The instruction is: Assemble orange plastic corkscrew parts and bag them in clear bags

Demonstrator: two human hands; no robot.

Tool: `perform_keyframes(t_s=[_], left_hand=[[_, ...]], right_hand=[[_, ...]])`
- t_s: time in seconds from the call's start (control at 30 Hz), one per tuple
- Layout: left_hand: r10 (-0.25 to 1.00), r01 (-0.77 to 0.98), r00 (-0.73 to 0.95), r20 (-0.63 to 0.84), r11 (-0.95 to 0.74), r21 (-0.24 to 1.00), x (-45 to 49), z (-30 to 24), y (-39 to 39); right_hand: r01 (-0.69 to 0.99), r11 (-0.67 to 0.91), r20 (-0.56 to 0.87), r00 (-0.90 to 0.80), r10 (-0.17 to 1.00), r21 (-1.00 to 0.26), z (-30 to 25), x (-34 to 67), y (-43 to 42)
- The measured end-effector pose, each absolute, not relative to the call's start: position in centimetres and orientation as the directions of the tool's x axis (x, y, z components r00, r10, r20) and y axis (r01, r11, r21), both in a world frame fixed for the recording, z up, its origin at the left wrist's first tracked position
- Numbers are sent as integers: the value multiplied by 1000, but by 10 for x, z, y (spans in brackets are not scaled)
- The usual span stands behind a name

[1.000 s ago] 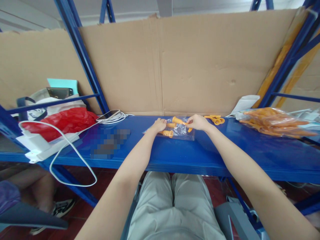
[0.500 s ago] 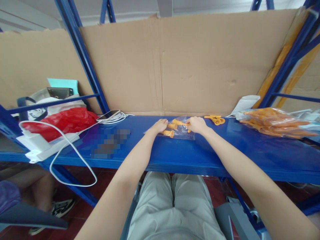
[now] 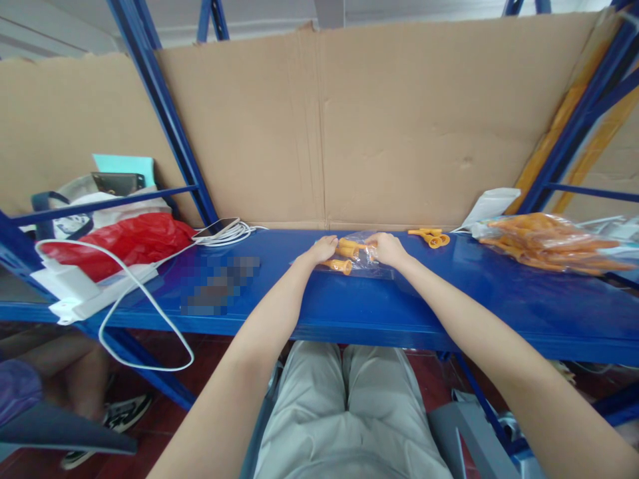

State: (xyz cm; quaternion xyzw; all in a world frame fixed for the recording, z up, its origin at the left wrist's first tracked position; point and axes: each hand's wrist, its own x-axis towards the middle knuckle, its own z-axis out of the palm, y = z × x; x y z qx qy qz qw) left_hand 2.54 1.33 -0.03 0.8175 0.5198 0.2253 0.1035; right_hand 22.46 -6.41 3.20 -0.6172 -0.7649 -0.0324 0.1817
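Observation:
In the head view, a clear plastic bag lies on the blue shelf between my two hands. Several orange plastic pieces with round, cup-like ends are in or on it; the film makes it hard to tell which. My left hand is closed at the bag's left side, its fingers against the film beside the cup ends. From the right, my right hand pinches the narrow end of an orange piece through or inside the film. Its fingertips are partly hidden.
More loose orange pieces lie right of my hands. A bag packed with orange pieces sits at the far right. Left are a coiled white cable, a power strip and a red bag. Cardboard stands behind.
My right hand has shifted slightly left and the bag's film has bunched. The orange pieces between my hands have moved closer together. My left hand stays almost in place.

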Motion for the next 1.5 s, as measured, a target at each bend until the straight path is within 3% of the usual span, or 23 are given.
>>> perform_keyframes(t_s=[0.13, 0.27, 0.37, 0.5, 0.77, 1.1, 1.3, 1.5], left_hand=[[926, 845, 318, 204, -374, 381, 26, 5, 12], [949, 893, 236, 209, -296, 338, 27, 5, 9], [965, 931, 147, 218, -210, 300, 26, 0, 8], [979, 955, 118, 168, -158, 251, 25, -4, 9], [972, 945, 198, 127, -224, 238, 25, 1, 5], [960, 900, 200, 194, -258, 351, 29, -5, 11], [937, 868, 268, 224, -335, 367, 29, -4, 9], [931, 848, 274, 240, -352, 397, 32, -4, 7]], right_hand=[[831, 310, 347, -152, 925, -462, 17, 228, -46], [673, 223, 363, 72, 929, -705, 5, 225, -36], [547, 152, 311, 211, 927, -823, 2, 221, -36], [368, 71, 156, 209, 965, -927, 5, 218, -40], [244, -68, -36, 135, 990, -967, 19, 215, -54], [-13, -71, -72, 67, 995, -997, 27, 218, -59], [-35, -110, -111, 29, 993, -993, 23, 219, -57], [16, -119, -116, 133, 984, -993, 20, 213, -57]])
